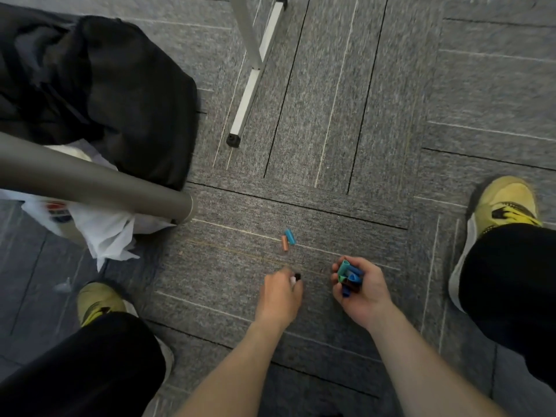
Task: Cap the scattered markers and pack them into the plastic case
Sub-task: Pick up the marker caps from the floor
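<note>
Two loose marker caps lie side by side on the grey carpet: a blue cap (290,236) and an orange cap (284,244). Just below them my left hand (281,293) is down at the floor, its fingertips pinching a small black cap (297,276). My right hand (359,288) is cupped palm-up around a bunch of caps (349,276) in teal, green, blue and dark colours. No marker bodies and no plastic case are in view.
A thick grey table leg (99,179) slants in from the left. Behind it sit a black bag (99,88) and a white plastic bag (102,230). A white metal frame foot (246,103) stands ahead. My yellow shoes (505,206) and black-trousered knees flank the hands.
</note>
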`<state>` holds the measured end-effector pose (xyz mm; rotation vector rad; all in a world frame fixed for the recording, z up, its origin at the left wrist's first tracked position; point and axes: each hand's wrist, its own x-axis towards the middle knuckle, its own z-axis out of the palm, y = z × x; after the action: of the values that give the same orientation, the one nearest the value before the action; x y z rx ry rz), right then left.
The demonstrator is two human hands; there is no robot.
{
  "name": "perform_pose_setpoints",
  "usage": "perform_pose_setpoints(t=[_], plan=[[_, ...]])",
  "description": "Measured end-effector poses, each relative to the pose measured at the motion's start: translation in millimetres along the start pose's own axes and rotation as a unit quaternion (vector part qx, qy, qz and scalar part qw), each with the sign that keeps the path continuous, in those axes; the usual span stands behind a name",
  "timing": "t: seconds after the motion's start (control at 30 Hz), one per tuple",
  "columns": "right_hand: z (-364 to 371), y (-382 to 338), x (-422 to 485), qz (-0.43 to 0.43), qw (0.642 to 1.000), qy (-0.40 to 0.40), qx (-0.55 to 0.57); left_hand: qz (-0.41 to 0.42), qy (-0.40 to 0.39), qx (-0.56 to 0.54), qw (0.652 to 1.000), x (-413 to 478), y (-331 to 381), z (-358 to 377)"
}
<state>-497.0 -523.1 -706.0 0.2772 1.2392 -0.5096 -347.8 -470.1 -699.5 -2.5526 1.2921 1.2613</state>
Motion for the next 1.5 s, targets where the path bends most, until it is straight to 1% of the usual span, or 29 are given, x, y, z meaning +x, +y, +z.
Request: perform_pose_setpoints(t=[0.07, 0.17, 0.23, 0.33, 0.4, 0.6, 0.73, 0.97, 1.03, 1.13, 1.2, 1.27, 1.4, 1.5], plan=[[5, -3, 0, -0.001, 1.0, -0.007, -0.001, -0.043, 0.046, -0.069, 0.996, 11, -1, -11], [9, -6, 1, 0.001, 1.0, -0.019, 0.0, -0.105, 0.087, -0.145, 0.98, 32, -1, -28], [9, -7, 1, 0.001, 1.0, -0.021, -0.003, -0.123, 0.103, -0.159, 0.974, 44, 4, -34], [6, -9, 1, -0.001, 1.0, -0.021, -0.014, -0.13, 0.113, -0.146, 0.974, 53, 18, -34], [5, -10, 2, -0.005, 0.999, -0.024, -0.022, -0.125, 0.119, -0.148, 0.974, 54, 28, -31], [7, -14, 0, -0.008, 0.999, -0.017, -0.036, -0.099, 0.094, -0.066, 0.988, 56, 40, -26], [9, -18, -2, 0.001, 0.999, -0.008, -0.033, -0.045, 0.089, -0.036, 0.994, 59, 41, -28], [14, -19, -1, -0.003, 0.999, -0.008, -0.041, 0.018, 0.061, 0.009, 0.998, 61, 47, -27], [15, -20, -2, -0.005, 0.999, -0.009, -0.039, 0.022, 0.044, -0.014, 0.999, 63, 43, -27], [21, -21, -6, -0.006, 0.999, -0.011, -0.033, 0.015, 0.003, -0.095, 0.995, 62, 35, -31], [26, -24, -10, -0.009, 0.999, -0.019, -0.025, 0.021, -0.001, -0.139, 0.99, 60, 33, -37], [34, -27, -19, -0.012, 1.0, -0.027, -0.01, 0.011, 0.004, -0.173, 0.985, 55, 33, -46], [44, -33, -35, -0.022, 0.999, -0.027, 0.017, -0.033, -0.001, -0.195, 0.98, 49, 30, -61], [43, -40, -36, -0.029, 0.999, -0.022, 0.02, -0.021, 0.022, -0.188, 0.982, 55, 39, -67]])
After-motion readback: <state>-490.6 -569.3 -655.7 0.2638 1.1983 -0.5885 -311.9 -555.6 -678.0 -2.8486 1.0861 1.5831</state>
